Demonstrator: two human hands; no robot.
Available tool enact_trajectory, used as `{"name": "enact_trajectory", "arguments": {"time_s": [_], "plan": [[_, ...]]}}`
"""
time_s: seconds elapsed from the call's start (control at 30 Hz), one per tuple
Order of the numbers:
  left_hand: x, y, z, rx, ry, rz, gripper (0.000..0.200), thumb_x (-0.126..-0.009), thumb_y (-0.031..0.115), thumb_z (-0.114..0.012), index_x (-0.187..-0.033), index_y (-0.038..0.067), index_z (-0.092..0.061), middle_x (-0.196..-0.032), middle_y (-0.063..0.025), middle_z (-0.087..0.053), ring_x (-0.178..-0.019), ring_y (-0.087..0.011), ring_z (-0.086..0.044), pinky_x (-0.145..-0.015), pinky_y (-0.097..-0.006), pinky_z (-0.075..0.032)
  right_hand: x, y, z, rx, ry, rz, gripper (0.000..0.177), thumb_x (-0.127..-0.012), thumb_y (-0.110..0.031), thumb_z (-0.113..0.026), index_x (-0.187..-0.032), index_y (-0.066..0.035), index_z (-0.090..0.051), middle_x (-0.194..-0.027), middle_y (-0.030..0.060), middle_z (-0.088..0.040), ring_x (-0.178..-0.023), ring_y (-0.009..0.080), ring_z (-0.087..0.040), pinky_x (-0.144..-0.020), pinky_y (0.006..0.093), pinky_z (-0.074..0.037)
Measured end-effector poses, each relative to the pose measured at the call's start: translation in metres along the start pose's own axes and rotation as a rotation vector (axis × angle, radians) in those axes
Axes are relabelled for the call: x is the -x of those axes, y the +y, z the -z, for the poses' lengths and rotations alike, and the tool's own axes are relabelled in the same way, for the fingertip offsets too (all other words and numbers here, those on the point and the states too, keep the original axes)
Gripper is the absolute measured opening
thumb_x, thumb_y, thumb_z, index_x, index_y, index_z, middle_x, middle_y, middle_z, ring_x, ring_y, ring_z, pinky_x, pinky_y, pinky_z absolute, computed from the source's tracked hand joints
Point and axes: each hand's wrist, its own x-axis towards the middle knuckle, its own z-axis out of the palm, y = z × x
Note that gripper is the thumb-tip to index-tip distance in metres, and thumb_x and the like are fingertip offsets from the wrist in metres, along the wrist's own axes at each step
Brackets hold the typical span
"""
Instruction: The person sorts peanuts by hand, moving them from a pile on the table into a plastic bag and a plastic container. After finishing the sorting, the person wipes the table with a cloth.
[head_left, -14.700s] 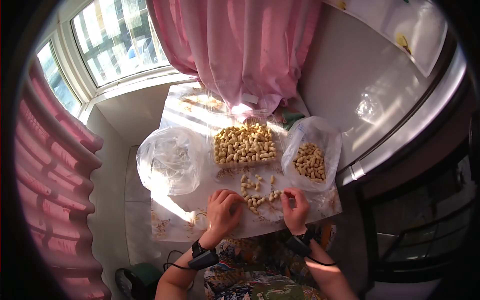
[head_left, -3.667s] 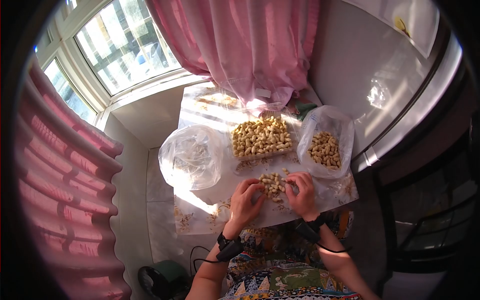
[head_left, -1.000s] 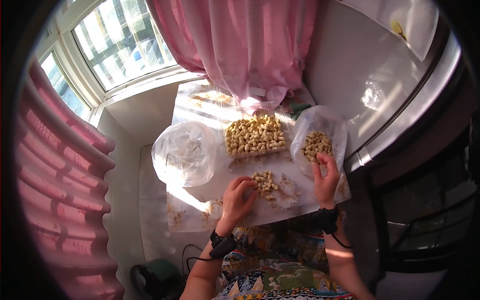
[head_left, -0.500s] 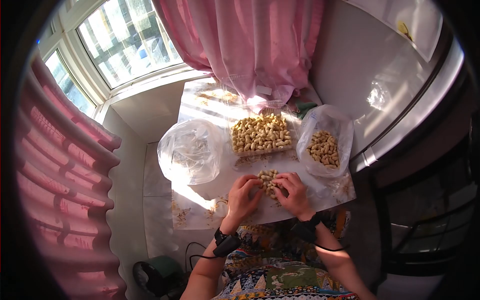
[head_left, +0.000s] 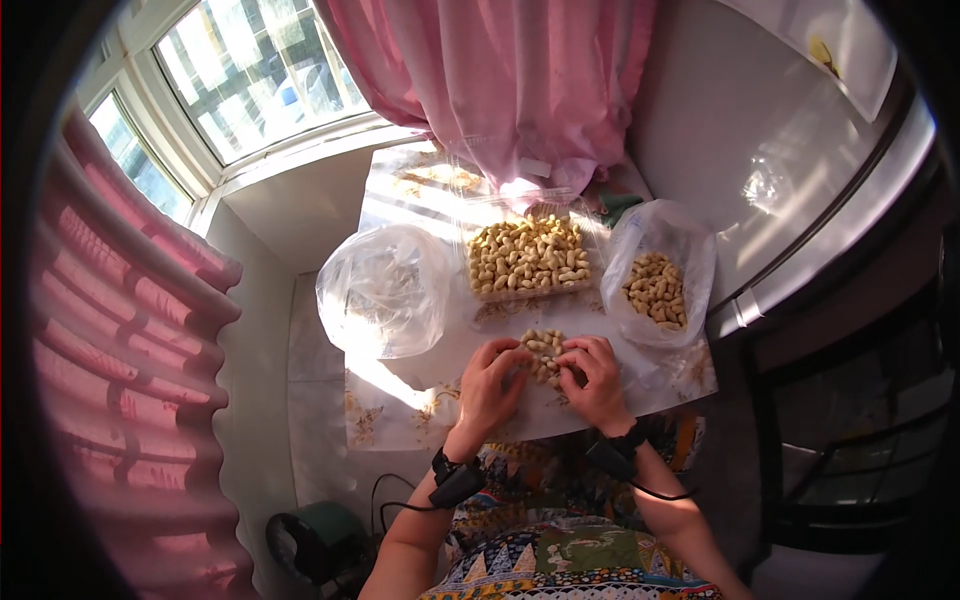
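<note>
A small pile of peanuts [head_left: 543, 345] lies on the table [head_left: 480, 425] near its front edge. My left hand [head_left: 491, 385] touches the pile's left side, its fingers bent and drawn together; whatever is between them is too small to make out. On the right side, my right hand [head_left: 594, 382] has its fingers curled at the peanuts, and what it pinches is hidden. Behind the pile stands a clear plastic container full of peanuts [head_left: 528, 258]. To the right, an open plastic bag [head_left: 700, 240] holds more peanuts [head_left: 655, 290].
A clear plastic bag [head_left: 385, 290] stands on the table's left side. Pink curtains [head_left: 500, 80] hang at the back and far left [head_left: 130, 400], by a window [head_left: 260, 80]. A dark green object [head_left: 330, 530] is on the floor at lower left.
The view has shifted slightly. Both hands remain at the small pile, with their fingers moved a little around the peanuts.
</note>
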Motion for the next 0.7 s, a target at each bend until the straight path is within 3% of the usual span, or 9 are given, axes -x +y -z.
{"name": "enact_trajectory", "arguments": {"time_s": [0.13, 0.33, 0.57, 0.63, 0.7], "plan": [[0.001, -0.006, -0.003, 0.029, 0.029, -0.009, 0.025, -0.086, 0.002, -0.074, -0.11, 0.009, -0.075, -0.121, -0.0107, -0.068, -0.09, -0.0263, -0.07, -0.073, -0.0343, -0.057, 0.001, 0.002, -0.001, 0.003, 0.057, -0.014, 0.017, -0.08, 0.003, -0.067, -0.095, -0.005, -0.068, -0.112, 0.0108, -0.067, -0.111, 0.0342, -0.062, -0.095, 0.0432, -0.053], [-0.002, 0.002, -0.001, -0.023, 0.035, -0.053, 0.026, -0.085, 0.004, -0.076, -0.11, 0.009, -0.075, -0.121, -0.0107, -0.068, -0.095, -0.0289, -0.069, -0.077, -0.0365, -0.057, 0.001, 0.001, 0.005, -0.085, 0.129, -0.109, 0.02, -0.077, 0.008, -0.06, -0.093, -0.003, -0.066, -0.109, 0.0117, -0.069, -0.108, 0.0342, -0.063, -0.094, 0.0425, -0.053], [-0.002, -0.001, -0.001, -0.008, 0.027, -0.035, 0.026, -0.084, 0.005, -0.078, -0.109, 0.009, -0.075, -0.12, -0.0094, -0.069, -0.095, -0.0284, -0.069, -0.075, -0.0359, -0.056, 0.005, 0.009, 0.008, -0.253, 0.118, -0.219, 0.025, -0.077, 0.008, -0.06, -0.099, -0.002, -0.067, -0.109, 0.0126, -0.069, -0.106, 0.034, -0.065, -0.094, 0.0421, -0.053], [-0.001, 0.001, 0.0, 0.063, -0.022, 0.066, 0.026, -0.083, 0.007, -0.078, -0.109, 0.009, -0.073, -0.119, -0.0111, -0.068, -0.11, -0.035, -0.066, -0.093, -0.0441, -0.055, 0.004, 0.003, 0.01, -0.129, 0.106, -0.175, 0.03, -0.077, 0.007, -0.062, -0.105, -0.003, -0.068, -0.11, 0.0129, -0.069, -0.107, 0.0342, -0.065, -0.094, 0.0418, -0.054], [-0.001, 0.002, 0.001, 0.065, -0.022, 0.069, 0.026, -0.083, 0.006, -0.078, -0.109, 0.009, -0.073, -0.119, -0.011, -0.068, -0.11, -0.035, -0.066, -0.093, -0.0441, -0.055, 0.004, 0.001, 0.007, -0.062, 0.083, -0.16, 0.03, -0.078, 0.006, -0.064, -0.107, -0.003, -0.068, -0.11, 0.013, -0.069, -0.107, 0.0344, -0.065, -0.093, 0.0421, -0.054]]}}
